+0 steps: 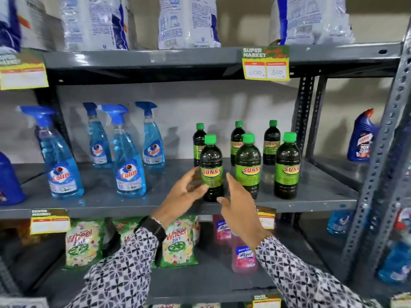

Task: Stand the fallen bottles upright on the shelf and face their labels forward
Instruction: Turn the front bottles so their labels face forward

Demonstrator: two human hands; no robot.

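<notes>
Flanking an upright green-capped bottle, left hand touches it with spread fingers, right hand open beside.

Dark bottles (green caps, green-yellow labels); blue sprayers; checkered sleeves.

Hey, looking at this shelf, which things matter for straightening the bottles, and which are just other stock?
Job:
- front left Sunny bottle, between both hands
- five other Sunny bottles, upright
- left hand
- right hand
- middle shelf

Other stock:
- Colin spray bottles
- Wheel packets
- pink Lizol bottles
- price tag
</notes>
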